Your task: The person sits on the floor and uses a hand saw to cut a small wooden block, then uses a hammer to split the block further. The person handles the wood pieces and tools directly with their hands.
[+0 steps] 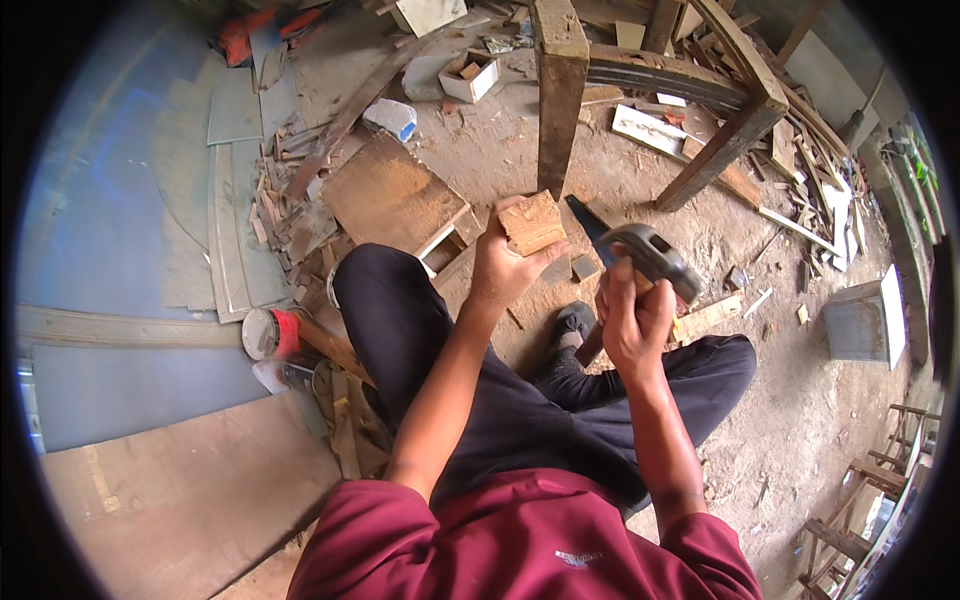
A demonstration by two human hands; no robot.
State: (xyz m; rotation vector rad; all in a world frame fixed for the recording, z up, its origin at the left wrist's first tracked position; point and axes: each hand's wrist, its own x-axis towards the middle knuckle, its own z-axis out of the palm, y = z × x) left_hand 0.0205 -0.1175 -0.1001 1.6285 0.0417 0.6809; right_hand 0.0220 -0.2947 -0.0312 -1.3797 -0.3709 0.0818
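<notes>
My left hand (505, 262) is closed round a short wooden block (533, 224), whose rough tan face is turned up. To its right my right hand (637, 318) grips a hammer with a dark metal head (656, 262) raised close to the camera; a brown handle (592, 345) shows below the fingers. The hammer head and the block are apart. Just beyond the head, a narrow dark-blue blade-like strip (587, 218) points away; its near end is hidden behind the hammer. Small dark blocks (584, 267) lie on the ground between my hands.
A dusty wooden box (393, 190) stands ahead on the left. Beyond my hands rises a wooden frame with thick legs (560, 110). Wood scraps (815, 190) litter the right, near a grey bin (858, 325). A red-and-white can (268, 334) and boards (190, 490) lie left.
</notes>
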